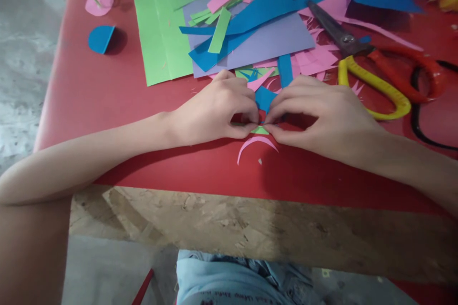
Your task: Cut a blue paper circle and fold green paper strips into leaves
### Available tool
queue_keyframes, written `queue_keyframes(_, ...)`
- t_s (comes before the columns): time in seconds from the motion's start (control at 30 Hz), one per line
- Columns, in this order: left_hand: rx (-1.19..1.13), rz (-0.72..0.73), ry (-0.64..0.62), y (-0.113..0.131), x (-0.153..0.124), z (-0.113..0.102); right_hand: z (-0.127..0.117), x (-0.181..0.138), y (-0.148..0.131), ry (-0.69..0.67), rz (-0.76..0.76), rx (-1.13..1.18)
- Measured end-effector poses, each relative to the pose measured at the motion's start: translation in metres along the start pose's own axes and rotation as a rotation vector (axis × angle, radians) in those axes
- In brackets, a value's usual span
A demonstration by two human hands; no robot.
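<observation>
My left hand [218, 109] and my right hand [322, 116] meet fingertip to fingertip over the red table [107, 95]. Both are closed in a pinch on a small blue paper piece [265, 98] that stands up between them. A bit of green paper [260, 130] shows just under the fingertips. A curved pink paper sliver [254, 144] lies on the table right below the hands.
A heap of green, purple, pink and blue paper sheets and strips [246, 28] lies behind the hands. Scissors [375, 66] with yellow and red handles rest at the right. A blue half-disc [100, 38] and pink discs [99, 2] sit at the far left. The table's front edge [250, 228] is bare chipboard.
</observation>
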State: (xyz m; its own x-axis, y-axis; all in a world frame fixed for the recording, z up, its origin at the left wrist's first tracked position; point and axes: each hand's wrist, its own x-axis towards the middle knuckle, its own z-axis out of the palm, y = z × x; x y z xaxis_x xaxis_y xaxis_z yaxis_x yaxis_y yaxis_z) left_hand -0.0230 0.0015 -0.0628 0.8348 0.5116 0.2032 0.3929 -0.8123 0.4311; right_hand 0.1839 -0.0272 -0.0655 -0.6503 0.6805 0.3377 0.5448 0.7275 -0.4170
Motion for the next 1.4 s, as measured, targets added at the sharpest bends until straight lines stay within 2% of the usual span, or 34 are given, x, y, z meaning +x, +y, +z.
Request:
queue_keyframes(0.1,0.128,0.131,0.081,-0.001,-0.003,0.005,0.002,-0.003,-0.002,0.043,-0.043,-0.062)
queue_keyframes(0.23,0.253,0.204,0.12,0.0,-0.006,0.008,0.005,-0.006,-0.005,0.088,-0.085,-0.123)
queue_keyframes(0.37,0.349,0.317,0.187,0.003,-0.006,0.006,0.007,-0.006,-0.007,0.029,-0.089,-0.156)
queue_keyframes(0.43,0.36,0.347,0.169,0.005,-0.005,0.004,0.007,-0.006,-0.008,-0.01,-0.079,-0.166)
queue_keyframes(0.57,0.334,0.295,-0.061,0.01,0.0,-0.003,0.005,-0.004,-0.008,-0.064,-0.136,-0.225)
queue_keyframes(0.63,0.317,0.272,-0.123,0.012,0.002,-0.005,0.003,-0.004,-0.008,-0.091,-0.162,-0.249)
queue_keyframes(0.8,0.264,0.178,-0.083,0.012,0.001,-0.004,0.002,-0.006,-0.009,-0.047,-0.179,-0.322)
queue_keyframes(0.97,0.31,0.156,-0.035,0.011,-0.002,-0.002,0.004,-0.006,-0.01,0.046,-0.305,-0.426)
queue_keyframes(1.27,0.193,0.08,-0.139,0.023,0.007,-0.005,-0.001,0.0,-0.018,0.055,-0.391,-0.541)
queue_keyframes(1.4,0.132,0.119,-0.15,0.027,0.008,-0.006,-0.003,-0.001,-0.018,0.048,-0.452,-0.563)
